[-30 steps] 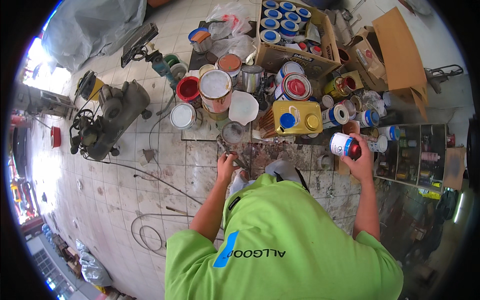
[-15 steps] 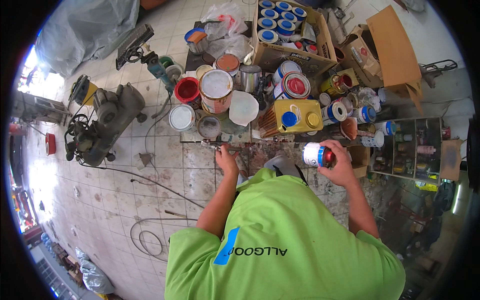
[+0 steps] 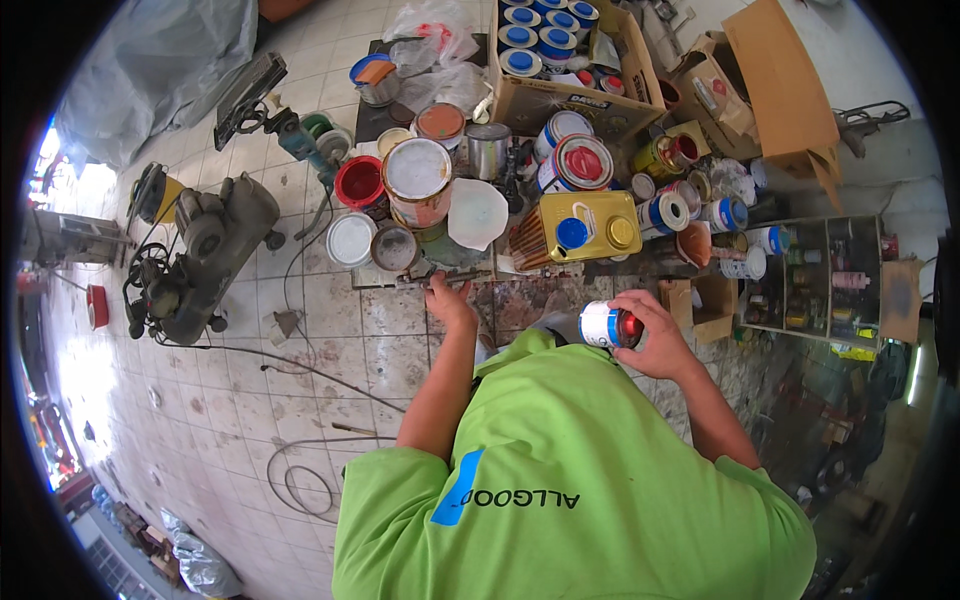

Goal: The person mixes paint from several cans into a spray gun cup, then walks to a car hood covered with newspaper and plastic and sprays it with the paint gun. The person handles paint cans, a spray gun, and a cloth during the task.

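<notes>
My right hand (image 3: 652, 338) is wrapped round the red-capped end of a small can (image 3: 597, 324) with a white and blue label. The can lies tilted on its side in the air, close to my chest. My left hand (image 3: 450, 302) is at the front edge of the low table (image 3: 372, 282), its fingers closed on what looks like a thin tool, mostly hidden. Just beyond it stand a small open tin (image 3: 395, 248), a white-lidded can (image 3: 350, 240) and a translucent plastic container (image 3: 478, 214). A gold rectangular tin (image 3: 598, 212) with a blue cap stands farther right.
Paint cans crowd the table, among them a tall white-topped can (image 3: 418, 170) and a red one (image 3: 360, 180). A cardboard box (image 3: 570, 112) of blue-capped cans stands behind. An air compressor (image 3: 215, 250) and a hose (image 3: 330, 372) are at left, a shelf (image 3: 812, 285) at right.
My right hand has brought the can left, closer to my body. My left hand has moved slightly farther forward, against the table edge. The whole view has shifted a little.
</notes>
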A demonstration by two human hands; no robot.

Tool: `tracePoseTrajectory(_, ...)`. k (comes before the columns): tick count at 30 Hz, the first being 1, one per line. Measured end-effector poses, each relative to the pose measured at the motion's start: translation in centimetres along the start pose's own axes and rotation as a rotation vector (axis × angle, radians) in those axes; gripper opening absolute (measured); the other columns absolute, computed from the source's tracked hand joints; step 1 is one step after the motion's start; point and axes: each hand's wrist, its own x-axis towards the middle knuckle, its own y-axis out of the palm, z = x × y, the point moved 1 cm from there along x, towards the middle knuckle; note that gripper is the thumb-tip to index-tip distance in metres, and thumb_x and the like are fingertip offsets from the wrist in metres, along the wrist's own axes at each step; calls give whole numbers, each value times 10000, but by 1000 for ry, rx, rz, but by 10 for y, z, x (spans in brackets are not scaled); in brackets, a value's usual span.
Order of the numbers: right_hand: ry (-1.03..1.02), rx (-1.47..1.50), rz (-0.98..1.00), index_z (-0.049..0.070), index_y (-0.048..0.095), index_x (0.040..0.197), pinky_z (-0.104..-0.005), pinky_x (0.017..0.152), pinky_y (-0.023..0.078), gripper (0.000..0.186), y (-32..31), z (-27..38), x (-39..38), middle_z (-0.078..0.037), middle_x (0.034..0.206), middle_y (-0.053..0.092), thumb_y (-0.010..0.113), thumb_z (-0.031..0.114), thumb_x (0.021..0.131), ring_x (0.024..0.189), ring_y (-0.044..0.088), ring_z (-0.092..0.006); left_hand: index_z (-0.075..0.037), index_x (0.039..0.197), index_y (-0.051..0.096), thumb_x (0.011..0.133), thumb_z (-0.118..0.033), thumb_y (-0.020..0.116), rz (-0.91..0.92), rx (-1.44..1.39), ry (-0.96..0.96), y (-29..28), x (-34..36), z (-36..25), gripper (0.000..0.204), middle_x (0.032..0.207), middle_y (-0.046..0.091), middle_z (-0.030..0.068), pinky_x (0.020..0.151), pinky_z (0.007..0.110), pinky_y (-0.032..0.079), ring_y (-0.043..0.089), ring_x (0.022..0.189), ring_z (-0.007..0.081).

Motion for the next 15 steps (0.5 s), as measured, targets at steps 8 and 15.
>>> tracePoseTrajectory(8, 20, 24, 31, 125, 633, 1324, -423, 1085, 477, 660, 11, -5, 2, -133, 1359, 559, 777, 96, 681, 1268, 578, -348, -25, 1260, 551, 931, -352, 613, 21, 19, -15, 2, -2, 1, 467, 1341, 518, 157, 813, 487, 607, 522, 1168, 306)
tracePoseTrajectory(15, -19, 33, 67, 127, 630, 1330, -422, 1083, 475, 661, 20, -3, 11, -125, 1343, 556, 772, 104, 685, 1265, 574, -339, -41, 1307, 550, 961, -351, 604, 73, 83, -15, -4, 2, -2, 468, 1338, 497, 145, 907, 518, 616, 472, 1236, 328)
